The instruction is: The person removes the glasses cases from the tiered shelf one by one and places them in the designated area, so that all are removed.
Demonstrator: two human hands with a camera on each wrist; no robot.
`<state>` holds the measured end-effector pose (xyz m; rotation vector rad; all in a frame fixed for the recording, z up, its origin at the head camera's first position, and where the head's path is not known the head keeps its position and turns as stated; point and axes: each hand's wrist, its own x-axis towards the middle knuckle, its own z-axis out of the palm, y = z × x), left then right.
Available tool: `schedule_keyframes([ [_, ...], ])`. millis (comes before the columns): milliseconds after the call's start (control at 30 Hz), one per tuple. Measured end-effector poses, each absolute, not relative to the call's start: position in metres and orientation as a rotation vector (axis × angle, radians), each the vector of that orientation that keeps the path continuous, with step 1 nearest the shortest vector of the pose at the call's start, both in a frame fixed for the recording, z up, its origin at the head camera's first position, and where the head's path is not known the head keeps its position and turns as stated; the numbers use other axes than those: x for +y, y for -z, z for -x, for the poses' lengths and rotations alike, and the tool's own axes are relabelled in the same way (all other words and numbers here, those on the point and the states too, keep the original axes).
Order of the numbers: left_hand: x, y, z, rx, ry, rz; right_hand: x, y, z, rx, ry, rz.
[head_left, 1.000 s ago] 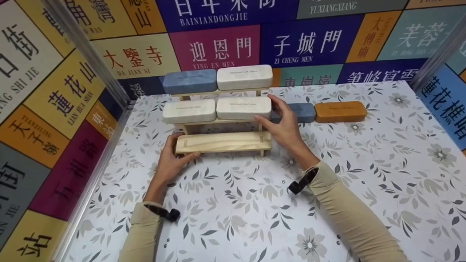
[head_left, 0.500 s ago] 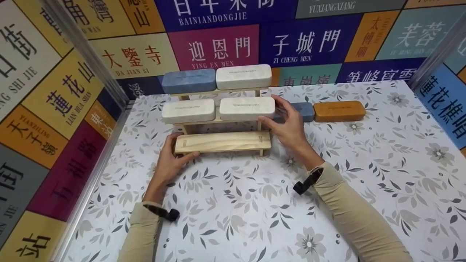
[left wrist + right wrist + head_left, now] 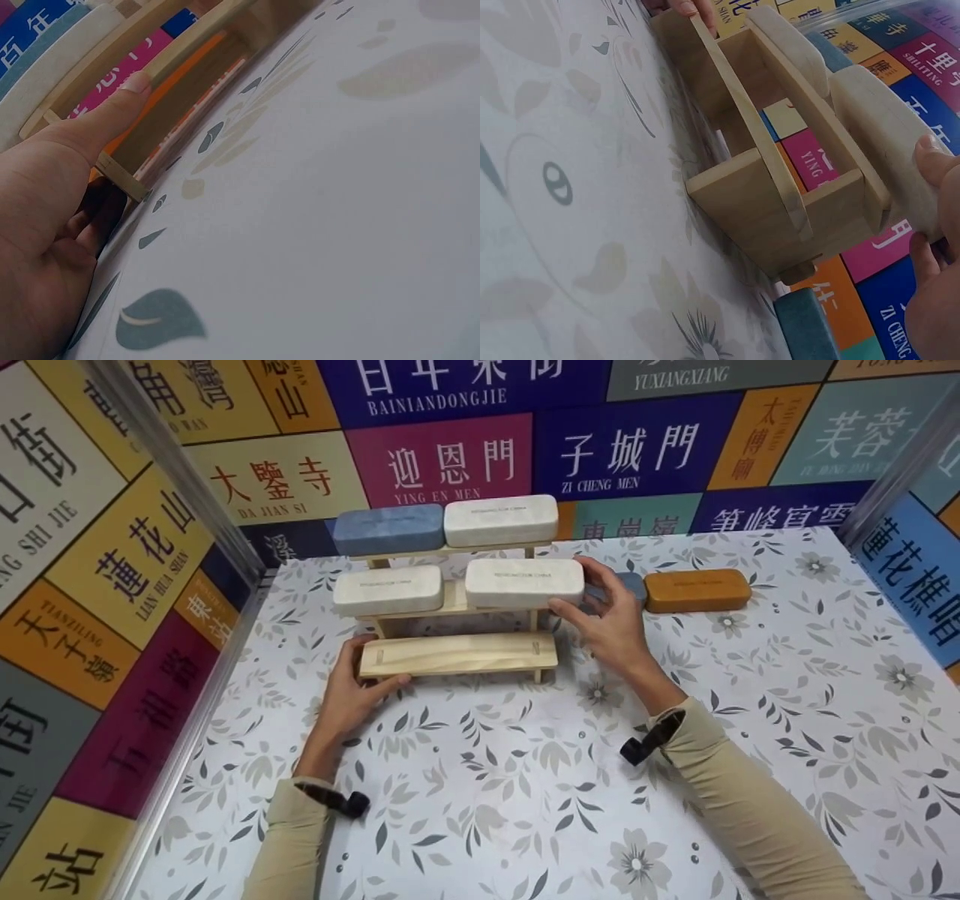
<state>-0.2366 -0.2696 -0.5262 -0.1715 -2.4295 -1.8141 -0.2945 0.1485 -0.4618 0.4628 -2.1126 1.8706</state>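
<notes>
A three-step wooden display stand [image 3: 459, 654] stands on the table. My left hand [image 3: 352, 690] grips the left end of its lowest step, the thumb [image 3: 124, 105] along the front edge and the other fingers partly hidden behind. At the middle step, my right hand [image 3: 616, 622] holds a white glasses case [image 3: 523, 583] by its right end, thumb in front. That case juts past the step's right end, with a gap to another white glasses case [image 3: 388, 589] on its left. On the top step, a blue glasses case [image 3: 388, 528] and a white glasses case [image 3: 501, 520] sit side by side.
Right of the stand lie an orange-brown glasses case [image 3: 697, 590] and a blue glasses case [image 3: 634, 586], the latter partly behind my right hand. Panels with large lettering [image 3: 442, 457] rise behind the table and along both sides. A floral cloth [image 3: 487, 780] covers the table.
My right hand has slid the white glasses case on the middle step to the right, opening a gap beside its neighbour. The left hand keeps its grip on the stand.
</notes>
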Motion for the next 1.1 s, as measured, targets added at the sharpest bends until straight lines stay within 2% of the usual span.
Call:
schedule_keyframes([
  [167,-0.271,0.527,0.237,-2.43,1.806,0.168,0.158,0.461,0.293,-2.083,-1.91,-0.522],
  [1100,-0.27,0.527,0.237,-2.443,1.789,0.173,0.229,0.462,0.279,-2.029,-2.035,-0.476],
])
